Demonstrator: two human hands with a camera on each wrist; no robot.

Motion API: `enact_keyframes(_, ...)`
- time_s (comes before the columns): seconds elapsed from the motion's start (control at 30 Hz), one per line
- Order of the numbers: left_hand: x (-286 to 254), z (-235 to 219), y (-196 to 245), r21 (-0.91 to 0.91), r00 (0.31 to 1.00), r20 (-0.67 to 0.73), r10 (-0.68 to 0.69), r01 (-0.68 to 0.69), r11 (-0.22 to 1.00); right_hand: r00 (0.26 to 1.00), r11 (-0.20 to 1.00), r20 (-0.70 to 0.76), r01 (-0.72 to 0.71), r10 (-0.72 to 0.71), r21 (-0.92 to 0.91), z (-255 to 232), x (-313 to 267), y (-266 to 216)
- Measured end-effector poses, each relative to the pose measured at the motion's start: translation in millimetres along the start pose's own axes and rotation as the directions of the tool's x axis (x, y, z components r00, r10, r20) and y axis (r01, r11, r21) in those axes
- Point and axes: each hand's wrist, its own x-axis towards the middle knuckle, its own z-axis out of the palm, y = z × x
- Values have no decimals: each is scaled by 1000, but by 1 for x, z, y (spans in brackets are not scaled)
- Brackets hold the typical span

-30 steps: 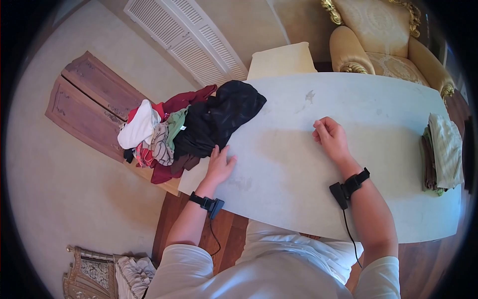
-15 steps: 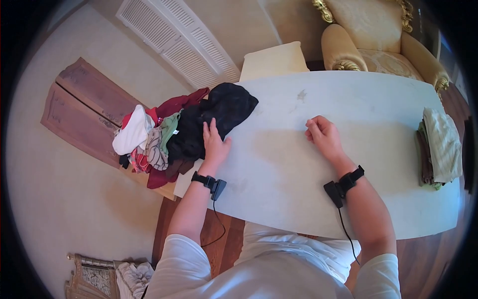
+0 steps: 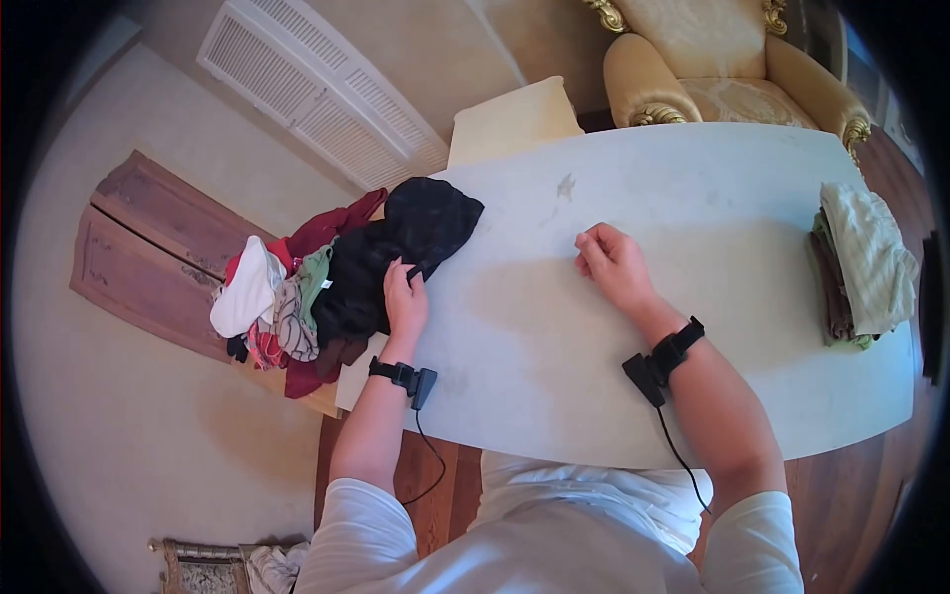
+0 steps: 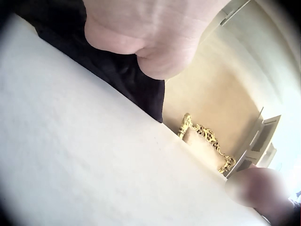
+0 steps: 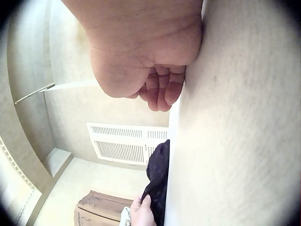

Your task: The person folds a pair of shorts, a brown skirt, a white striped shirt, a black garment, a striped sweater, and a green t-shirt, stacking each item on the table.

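At the table's left side, my left hand (image 3: pixel 406 305) pinches a fold of the black cloth (image 3: pixel 433 220), which lies over the right part of a clothes pile (image 3: pixel 297 315). In the right wrist view, thumb and fingers of that left hand (image 5: pixel 142 215) grip the edge of the dark cloth (image 5: pixel 160 176). The left wrist view shows the palm of the left hand (image 4: pixel 146 30) above the black cloth (image 4: pixel 127 80), fingertips out of view. My right hand (image 3: pixel 618 269) rests on the white table (image 3: pixel 534 346), fingers loosely curled, holding nothing; its palm side (image 5: pixel 141 56) shows in the right wrist view.
A folded stack of clothes (image 3: pixel 866 262) stands at the table's right end, a pale striped piece on top. Behind the table are a cream-coloured seat or stool (image 3: pixel 515 124) and a gold-trimmed armchair (image 3: pixel 742 94). A carved wooden panel (image 3: pixel 158 257) stands beyond the pile.
My left hand has moved up along the black cloth from its lower edge and taken hold of a fold. The right hand keeps its pose on the table. The head view has shifted rightward.
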Motion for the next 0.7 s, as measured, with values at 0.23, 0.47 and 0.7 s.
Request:
enact_keyframes(0.23,-10,-17,48,-140,998,60,2,7,990,1000,1000,-10,-15,15,5,1,0,-4)
enact_keyframes(0.47,-22,-34,109,-348,977,212,-35,109,931,1000,1000,-5,-8,8,-3,1,2,1)
enact_keyframes(0.7,-35,-47,182,-597,781,611,125,352,720,992,978,39,123,-118,-165,-3,-4,-10)
